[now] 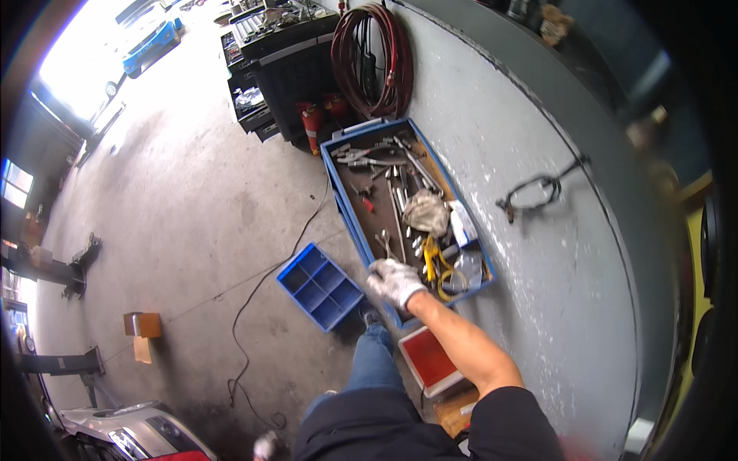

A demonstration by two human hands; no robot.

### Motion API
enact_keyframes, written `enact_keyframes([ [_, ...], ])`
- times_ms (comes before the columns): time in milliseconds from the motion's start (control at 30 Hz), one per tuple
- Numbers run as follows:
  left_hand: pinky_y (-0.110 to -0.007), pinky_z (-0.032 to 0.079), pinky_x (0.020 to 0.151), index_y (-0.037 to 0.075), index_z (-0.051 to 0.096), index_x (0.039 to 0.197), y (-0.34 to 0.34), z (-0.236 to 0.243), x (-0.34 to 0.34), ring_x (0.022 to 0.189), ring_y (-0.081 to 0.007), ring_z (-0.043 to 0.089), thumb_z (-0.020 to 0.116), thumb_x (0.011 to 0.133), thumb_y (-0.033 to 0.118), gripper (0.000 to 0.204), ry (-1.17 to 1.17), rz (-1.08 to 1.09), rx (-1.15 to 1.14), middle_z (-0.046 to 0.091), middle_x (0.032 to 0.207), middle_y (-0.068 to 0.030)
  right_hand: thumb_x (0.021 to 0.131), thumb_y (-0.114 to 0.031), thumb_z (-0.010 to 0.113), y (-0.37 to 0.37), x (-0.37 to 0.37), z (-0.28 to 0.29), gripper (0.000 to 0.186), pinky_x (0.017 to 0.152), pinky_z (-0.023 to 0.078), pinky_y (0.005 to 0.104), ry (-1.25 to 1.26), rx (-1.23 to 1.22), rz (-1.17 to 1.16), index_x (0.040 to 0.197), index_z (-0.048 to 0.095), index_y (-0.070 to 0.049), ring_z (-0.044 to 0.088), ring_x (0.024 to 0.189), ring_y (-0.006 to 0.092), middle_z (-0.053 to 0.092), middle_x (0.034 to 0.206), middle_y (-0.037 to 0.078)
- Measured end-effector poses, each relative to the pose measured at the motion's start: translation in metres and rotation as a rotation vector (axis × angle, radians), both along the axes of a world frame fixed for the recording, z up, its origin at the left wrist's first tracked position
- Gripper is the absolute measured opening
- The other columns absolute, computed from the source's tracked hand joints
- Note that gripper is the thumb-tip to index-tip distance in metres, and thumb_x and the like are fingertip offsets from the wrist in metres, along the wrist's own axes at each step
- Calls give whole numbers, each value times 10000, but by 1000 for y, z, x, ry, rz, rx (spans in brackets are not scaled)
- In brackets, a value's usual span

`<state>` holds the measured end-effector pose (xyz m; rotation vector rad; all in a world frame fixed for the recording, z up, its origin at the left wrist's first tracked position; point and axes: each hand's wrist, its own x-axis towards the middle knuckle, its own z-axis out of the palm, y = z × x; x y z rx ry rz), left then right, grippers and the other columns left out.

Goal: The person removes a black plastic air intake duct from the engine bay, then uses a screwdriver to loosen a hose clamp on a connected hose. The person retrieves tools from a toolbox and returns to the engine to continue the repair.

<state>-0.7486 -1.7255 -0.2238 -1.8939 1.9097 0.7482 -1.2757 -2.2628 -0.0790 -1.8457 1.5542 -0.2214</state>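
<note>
My right hand (pixel 396 283), in a white work glove, reaches over the near left edge of a blue-rimmed tool tray (pixel 355 223). Its fingers are curled together, and what they hold, if anything, is hidden. Just beyond the fingertips are metal wrenches (pixel 386 241). To the right of the hand sit a yellow-handled tool (pixel 433 257), a roll of yellow tape (pixel 452 285) and a clear plastic bag (pixel 469 269). Farther up the tray are a crumpled rag (pixel 427 213), pliers (pixel 361 158) and long metal bars. My left hand (pixel 266 446), gloved too, is blurred at the lower edge.
A blue divided bin (pixel 320 286) is left of the tray, beside my foot. A black cable (pixel 244 307) crosses the floor. Below the tray is a red panel with a white frame (pixel 432 359). Ahead are a fire extinguisher (pixel 310 127), black tool cabinet (pixel 296 77) and coiled hose (pixel 400 69).
</note>
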Motion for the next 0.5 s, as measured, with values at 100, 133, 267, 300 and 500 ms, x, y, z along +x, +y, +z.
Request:
enact_keyframes([
  [100, -407, 559, 711, 114, 680, 943, 4, 62, -58, 762, -310, 681, 552, 953, 327, 248, 126, 754, 429, 714, 837, -135, 904, -350, 633, -135, -36, -14, 353, 1019, 496, 455, 343, 85, -81, 1193, 691, -156, 625, 1186, 341, 658, 1256, 174],
  [133, -390, 556, 726, 118, 686, 991, 8, 84, -67, 785, -288, 678, 518, 972, 343, 281, 103, 848, 478, 716, 864, -128, 917, -277, 589, -158, -40, 0, 355, 968, 516, 483, 593, -56, -53, 1251, 636, -168, 627, 1158, 363, 643, 1241, 147],
  [267, -322, 544, 787, 135, 710, 1183, -11, 149, -80, 874, -198, 669, 382, 1048, 409, 448, 64, 930, 423, 723, 972, -101, 951, -243, 554, -215, -88, -50, 301, 952, 530, 520, 292, 248, -294, 1169, 723, -122, 669, 1118, 343, 706, 1124, 176],
  [300, -321, 543, 789, 123, 709, 1180, -37, 156, -89, 890, -195, 673, 411, 1044, 391, 424, 128, 1003, 308, 725, 972, -95, 945, -257, 572, -223, -97, -54, 307, 959, 533, 518, 302, 384, -183, 1147, 751, -111, 678, 1130, 344, 725, 1132, 182],
  [500, -319, 556, 785, 28, 655, 1276, -171, 196, -136, 902, -174, 668, 620, 1003, 301, 387, 472, 1712, 80, 708, 1045, -82, 905, -371, 661, -327, -73, -61, 375, 974, 534, 451, 661, 287, 174, 1169, 751, -120, 666, 1167, 337, 706, 1253, 131],
])
